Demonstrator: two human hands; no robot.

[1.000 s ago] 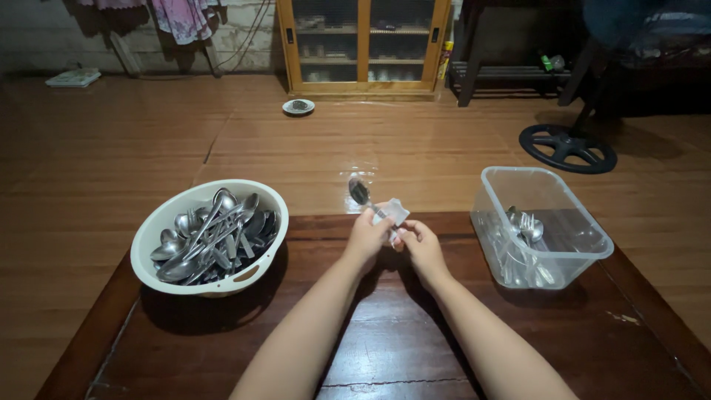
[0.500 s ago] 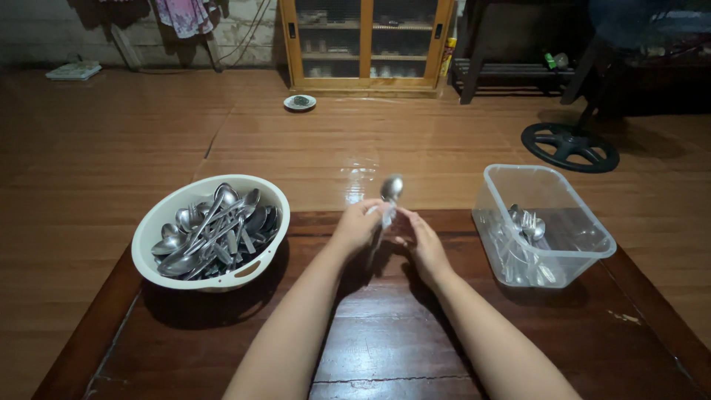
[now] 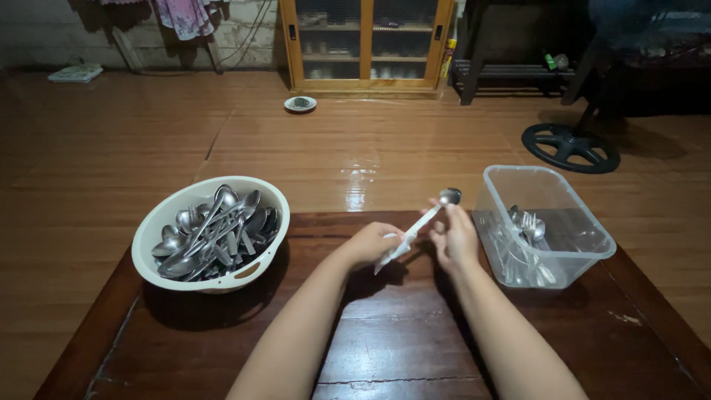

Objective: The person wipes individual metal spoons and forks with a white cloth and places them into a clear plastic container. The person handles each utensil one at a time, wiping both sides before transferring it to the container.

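Note:
My right hand [image 3: 453, 237] pinches a metal spoon [image 3: 438, 204] near its bowl, the bowl pointing up and right towards a clear plastic tub [image 3: 546, 192]. My left hand [image 3: 370, 242] is closed on a small white cloth [image 3: 391, 254] wrapped around the lower end of the spoon's handle. Both hands hover over the far edge of the dark wooden table [image 3: 385, 348]. At the left stands a white bowl [image 3: 152, 230] with several spoons [image 3: 211, 233] heaped in it. The clear tub at the right holds several spoons and forks [image 3: 522, 230].
Beyond the table lies a glossy wooden floor [image 3: 348, 141]. A wooden cabinet [image 3: 366, 44] with glass doors stands at the back, a small dish [image 3: 299, 103] on the floor before it. A black round fan base [image 3: 570, 147] sits at the back right.
The spoon has swung from upright between my hands to tilted right, towards the clear tub. My right hand moved right with it; my left hand slid the cloth down the handle.

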